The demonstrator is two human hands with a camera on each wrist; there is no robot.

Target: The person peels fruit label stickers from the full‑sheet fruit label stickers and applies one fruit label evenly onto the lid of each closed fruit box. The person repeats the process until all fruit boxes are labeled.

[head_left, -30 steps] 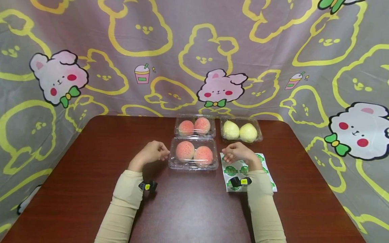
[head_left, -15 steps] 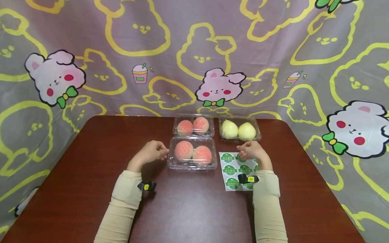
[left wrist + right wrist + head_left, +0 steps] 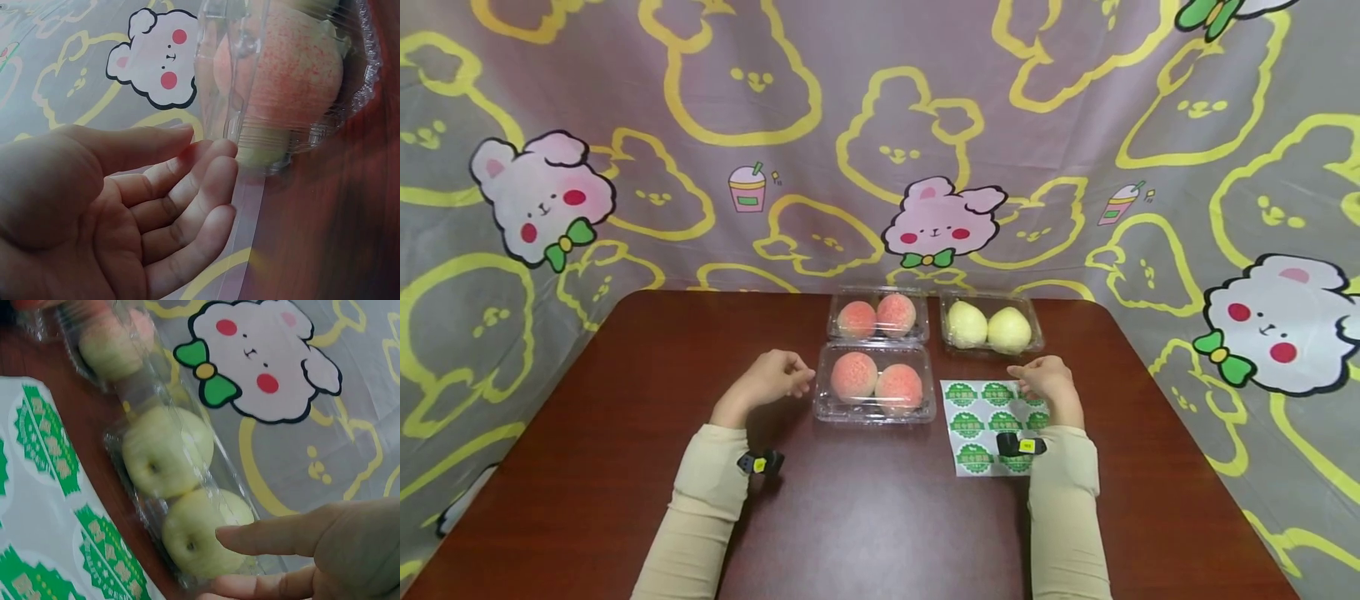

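Two sleeves (image 3: pixel 700 508): pale, reaching in from the near side, each with a black device (image 3: pixel 762 462) at the wrist.
Tabletop (image 3: pixel 865 517): dark red-brown, glossy between the forearms.
Sticker sheet (image 3: pixel 986 427): flat on the tabletop, right of the front box, printed with rows of round green stickers, partly hidden beneath the right wrist in the head view.
Left grip (image 3: pixel 767 383): loosely curled, holding nothing, just beside the left end of the front box; cannot tell touching from nearly touching.
Right grip (image 3: pixel 1051 385): released, over the far right part of the sheet, thumb and finger apart in the wrist view, nothing visible between.
Sticker work: by judgement, at the reaching step, seemingly ahead of any peel.
Next move: would likely call for a fine fingertip pinch at one sticker's edge, with care not to drag the sheet.
Front box (image 3: pixel 842 408): clear plastic, lid on, two peaches (image 3: pixel 853 377) inside.
Rear box (image 3: pixel 880 338): directly behind, two more peaches.
Right-hand box (image 3: pixel 1037 337): beside the rear one, two pale yellow-green fruits (image 3: pixel 967 325).
Backdrop (image 3: pixel 865 50): cartoon-printed cloth.
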